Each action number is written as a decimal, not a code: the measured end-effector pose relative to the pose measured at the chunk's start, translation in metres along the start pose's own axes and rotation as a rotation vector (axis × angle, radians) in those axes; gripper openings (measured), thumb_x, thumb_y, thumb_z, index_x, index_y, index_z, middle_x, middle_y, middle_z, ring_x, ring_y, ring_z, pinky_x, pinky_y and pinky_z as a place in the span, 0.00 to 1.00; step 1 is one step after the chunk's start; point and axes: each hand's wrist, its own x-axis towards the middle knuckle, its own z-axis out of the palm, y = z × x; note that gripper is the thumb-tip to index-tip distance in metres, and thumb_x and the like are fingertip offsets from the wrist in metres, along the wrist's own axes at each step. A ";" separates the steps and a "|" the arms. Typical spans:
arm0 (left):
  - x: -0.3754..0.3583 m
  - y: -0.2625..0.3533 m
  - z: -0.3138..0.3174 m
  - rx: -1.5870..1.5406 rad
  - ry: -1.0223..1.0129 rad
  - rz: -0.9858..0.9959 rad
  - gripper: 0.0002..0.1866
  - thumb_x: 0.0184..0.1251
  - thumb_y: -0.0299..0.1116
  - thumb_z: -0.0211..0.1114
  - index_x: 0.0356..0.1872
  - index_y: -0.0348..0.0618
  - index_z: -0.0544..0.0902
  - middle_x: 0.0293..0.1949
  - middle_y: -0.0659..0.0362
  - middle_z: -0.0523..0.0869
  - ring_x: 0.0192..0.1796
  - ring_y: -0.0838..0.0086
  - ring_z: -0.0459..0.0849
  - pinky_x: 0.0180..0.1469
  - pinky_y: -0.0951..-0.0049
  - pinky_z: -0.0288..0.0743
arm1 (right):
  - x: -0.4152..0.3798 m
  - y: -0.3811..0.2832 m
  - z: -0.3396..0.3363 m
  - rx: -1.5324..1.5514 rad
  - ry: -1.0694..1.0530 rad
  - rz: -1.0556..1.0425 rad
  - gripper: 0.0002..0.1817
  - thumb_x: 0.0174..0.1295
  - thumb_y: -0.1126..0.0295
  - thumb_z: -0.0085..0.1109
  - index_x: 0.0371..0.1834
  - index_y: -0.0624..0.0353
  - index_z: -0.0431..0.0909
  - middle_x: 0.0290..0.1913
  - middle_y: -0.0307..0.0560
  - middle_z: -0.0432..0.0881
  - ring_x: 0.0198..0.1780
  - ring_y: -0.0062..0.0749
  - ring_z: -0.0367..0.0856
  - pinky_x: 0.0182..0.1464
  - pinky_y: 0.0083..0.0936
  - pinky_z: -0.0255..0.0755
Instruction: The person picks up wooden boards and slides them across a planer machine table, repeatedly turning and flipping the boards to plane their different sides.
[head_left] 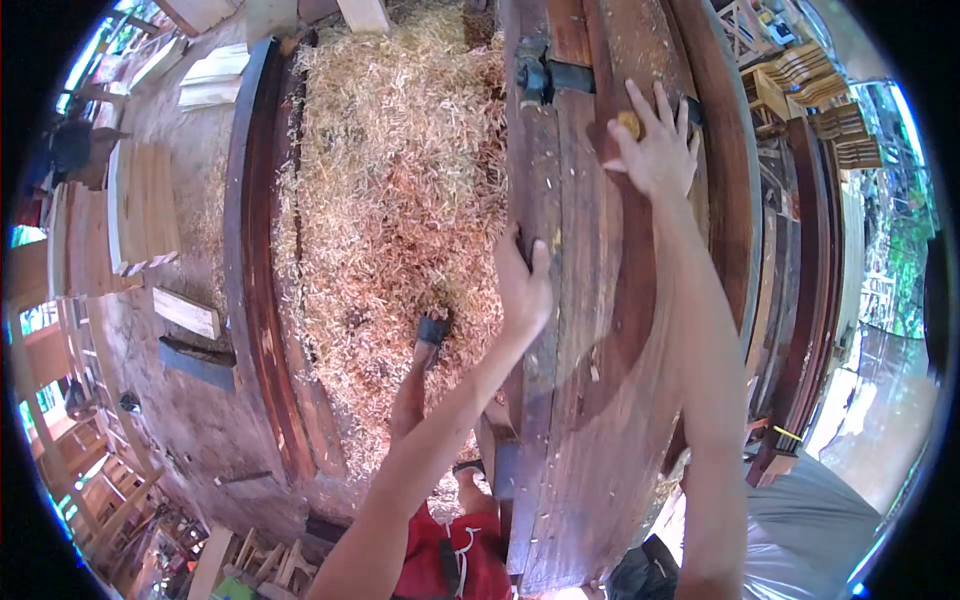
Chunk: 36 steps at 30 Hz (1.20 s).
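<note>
My right hand (660, 155) lies with fingers spread on the far part of the long wooden workbench (575, 400). Between its thumb and index finger sits a small round yellow-brown thing (630, 124), too small to name. My left hand (525, 285) grips the bench's left edge, thumb on the top and the other fingers partly hidden along the side. Ahead of the left hand, a dark metal clamp-like fitting (535, 75) is fixed at the bench edge, with a dark bar running from it toward the right hand.
Wood shavings (400, 170) cover the floor left of the bench, with my foot (433, 328) in them. A long dark beam (265, 260) borders them. Stacked boards (145, 205) stand at left. Wooden chair parts (800, 75) are at far right, above a grey sheet (805, 530).
</note>
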 end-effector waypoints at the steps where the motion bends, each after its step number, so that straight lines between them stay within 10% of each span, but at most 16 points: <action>1: -0.002 0.002 0.001 0.066 0.008 0.008 0.33 0.87 0.44 0.57 0.78 0.26 0.65 0.72 0.33 0.74 0.75 0.42 0.73 0.81 0.49 0.62 | 0.024 0.001 0.007 -0.007 0.006 0.007 0.42 0.69 0.34 0.57 0.88 0.13 0.60 0.93 0.35 0.55 0.92 0.57 0.47 0.89 0.68 0.43; 18: -0.014 0.005 -0.005 0.238 -0.012 0.124 0.40 0.84 0.47 0.60 0.81 0.24 0.60 0.73 0.32 0.72 0.77 0.39 0.70 0.82 0.48 0.61 | 0.177 -0.006 0.035 0.011 0.058 0.032 0.40 0.69 0.30 0.54 0.87 0.10 0.62 0.93 0.31 0.55 0.93 0.52 0.47 0.88 0.70 0.44; 27: -0.003 0.021 -0.010 0.166 -0.043 0.017 0.38 0.78 0.42 0.68 0.77 0.24 0.66 0.74 0.33 0.72 0.77 0.38 0.70 0.81 0.46 0.63 | 0.226 -0.023 0.010 0.162 -0.272 0.457 0.73 0.45 0.19 0.71 0.95 0.26 0.42 0.93 0.71 0.36 0.90 0.77 0.42 0.83 0.76 0.47; 36: -0.002 0.020 -0.004 0.206 -0.009 -0.078 0.40 0.75 0.45 0.70 0.79 0.31 0.67 0.75 0.37 0.73 0.78 0.40 0.71 0.77 0.42 0.69 | 0.247 -0.030 -0.009 0.084 -0.353 0.427 0.72 0.44 0.30 0.80 0.94 0.26 0.47 0.87 0.68 0.56 0.84 0.68 0.62 0.78 0.68 0.63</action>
